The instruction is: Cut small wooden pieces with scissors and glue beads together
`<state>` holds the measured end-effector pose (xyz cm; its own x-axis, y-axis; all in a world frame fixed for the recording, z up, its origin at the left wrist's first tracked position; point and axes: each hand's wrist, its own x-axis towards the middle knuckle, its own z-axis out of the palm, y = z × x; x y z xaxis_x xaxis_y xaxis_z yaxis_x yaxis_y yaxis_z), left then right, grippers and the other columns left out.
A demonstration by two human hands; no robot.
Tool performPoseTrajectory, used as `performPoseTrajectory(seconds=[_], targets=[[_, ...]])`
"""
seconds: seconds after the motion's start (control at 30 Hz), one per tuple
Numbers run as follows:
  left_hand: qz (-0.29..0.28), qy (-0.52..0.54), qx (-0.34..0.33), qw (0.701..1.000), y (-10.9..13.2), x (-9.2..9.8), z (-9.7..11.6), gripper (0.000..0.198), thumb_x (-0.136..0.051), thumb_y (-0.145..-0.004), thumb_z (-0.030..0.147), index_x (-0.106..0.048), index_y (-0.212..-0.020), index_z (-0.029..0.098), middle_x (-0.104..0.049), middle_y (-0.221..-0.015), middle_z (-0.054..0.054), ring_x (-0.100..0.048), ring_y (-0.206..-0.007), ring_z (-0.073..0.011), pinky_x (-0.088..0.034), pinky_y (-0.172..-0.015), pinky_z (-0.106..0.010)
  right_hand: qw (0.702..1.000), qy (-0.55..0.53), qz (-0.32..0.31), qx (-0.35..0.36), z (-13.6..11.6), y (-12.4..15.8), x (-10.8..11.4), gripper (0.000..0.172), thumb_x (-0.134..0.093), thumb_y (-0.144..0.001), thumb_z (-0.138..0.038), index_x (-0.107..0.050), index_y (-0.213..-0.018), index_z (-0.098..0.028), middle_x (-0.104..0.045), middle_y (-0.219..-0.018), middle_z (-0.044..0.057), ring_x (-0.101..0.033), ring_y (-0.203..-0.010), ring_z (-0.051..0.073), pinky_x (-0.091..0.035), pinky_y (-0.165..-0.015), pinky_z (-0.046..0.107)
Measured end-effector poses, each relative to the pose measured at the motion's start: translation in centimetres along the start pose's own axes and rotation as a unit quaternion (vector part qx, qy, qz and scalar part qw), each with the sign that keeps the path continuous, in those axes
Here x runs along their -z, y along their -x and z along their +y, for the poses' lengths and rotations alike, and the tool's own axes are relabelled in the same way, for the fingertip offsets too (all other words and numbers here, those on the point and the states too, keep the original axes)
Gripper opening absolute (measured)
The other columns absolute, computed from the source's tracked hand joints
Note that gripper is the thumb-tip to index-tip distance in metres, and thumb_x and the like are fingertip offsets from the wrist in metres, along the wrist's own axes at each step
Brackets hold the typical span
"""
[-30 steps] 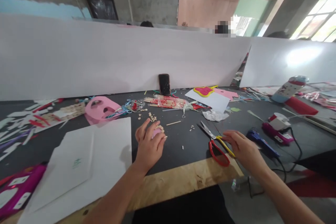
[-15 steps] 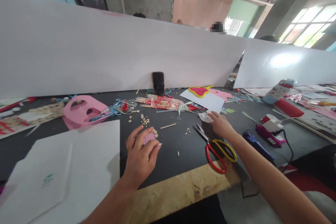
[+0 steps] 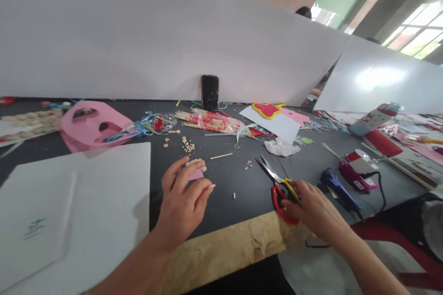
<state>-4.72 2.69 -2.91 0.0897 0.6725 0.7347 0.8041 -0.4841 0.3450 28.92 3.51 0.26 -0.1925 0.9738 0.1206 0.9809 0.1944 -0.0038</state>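
My left hand (image 3: 183, 200) pinches a small pink foam piece (image 3: 196, 174) between thumb and fingers, with tiny wooden bits (image 3: 194, 162) lying along its top edge. Loose wooden bits (image 3: 188, 145) are scattered on the black tabletop (image 3: 235, 193) just beyond it. My right hand (image 3: 314, 207) closes over the scissors (image 3: 277, 189), whose red and yellow handles are partly hidden by my fingers. Their steel blades point away to the upper left.
A pink foam mask (image 3: 93, 124) and a large white sheet (image 3: 76, 207) lie to the left. Ahead are a wrapped stick bundle (image 3: 207, 121) and a leaning phone (image 3: 210, 93). A blue glue gun (image 3: 339, 192) lies right. The plywood table edge (image 3: 235, 249) runs along the front.
My right hand has come back from the crumpled white tissue and closed on the scissor handles. My left hand stays with the pink piece. The whole view has tilted slightly.
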Motion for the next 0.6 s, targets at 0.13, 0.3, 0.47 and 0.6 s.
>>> performPoseTrajectory(seconds=[0.13,0.3,0.47,0.6], targets=[[-0.006,0.012,-0.01,1.0,0.2,-0.2,0.2,0.006,-0.063,-0.08,0.017,-0.064,-0.079,0.023,-0.058,-0.118,-0.005,-0.041,-0.123,-0.0295,-0.038,-0.101,-0.048,0.999,-0.015,-0.03,-0.027,-0.9,0.8,-0.8,0.046,-0.051,-0.081,-0.043,-0.052,-0.119,-0.018,-0.067,-0.097,0.012,-0.064,-0.087,0.028,-0.047,-0.075,0.039],[-0.006,0.006,-0.002,1.0,0.3,-0.3,-0.3,0.005,-0.063,-0.08,0.019,-0.065,-0.079,0.023,-0.059,-0.116,-0.005,-0.042,-0.122,-0.0292,-0.038,-0.101,-0.05,0.994,-0.07,-0.035,-0.08,-0.6,-0.3,-0.3,0.04,-0.057,-0.072,-0.043,-0.059,-0.105,-0.02,-0.068,-0.077,0.006,-0.064,-0.068,0.025,-0.046,-0.058,0.033],[-0.008,0.016,0.005,1.0,0.4,-0.5,-0.6,0.005,-0.062,-0.08,0.02,-0.065,-0.078,0.024,-0.059,-0.115,-0.005,-0.042,-0.122,-0.029,-0.039,-0.1,-0.049,0.953,-0.275,-0.005,-0.126,1.7,-0.1,1.1,0.044,-0.056,-0.074,-0.049,-0.053,-0.109,-0.023,-0.067,-0.083,0.005,-0.062,-0.062,0.018,-0.047,-0.053,0.029],[-0.013,0.024,-0.002,1.0,0.4,-0.7,-0.4,0.004,-0.063,-0.08,0.02,-0.065,-0.078,0.023,-0.059,-0.115,-0.005,-0.042,-0.121,-0.0294,-0.04,-0.1,-0.049,0.834,-0.526,0.126,-0.106,2.1,-0.3,4.2,0.055,-0.049,-0.076,-0.056,-0.041,-0.125,-0.031,-0.059,-0.105,0.01,-0.058,-0.068,0.02,-0.046,-0.057,0.035]])
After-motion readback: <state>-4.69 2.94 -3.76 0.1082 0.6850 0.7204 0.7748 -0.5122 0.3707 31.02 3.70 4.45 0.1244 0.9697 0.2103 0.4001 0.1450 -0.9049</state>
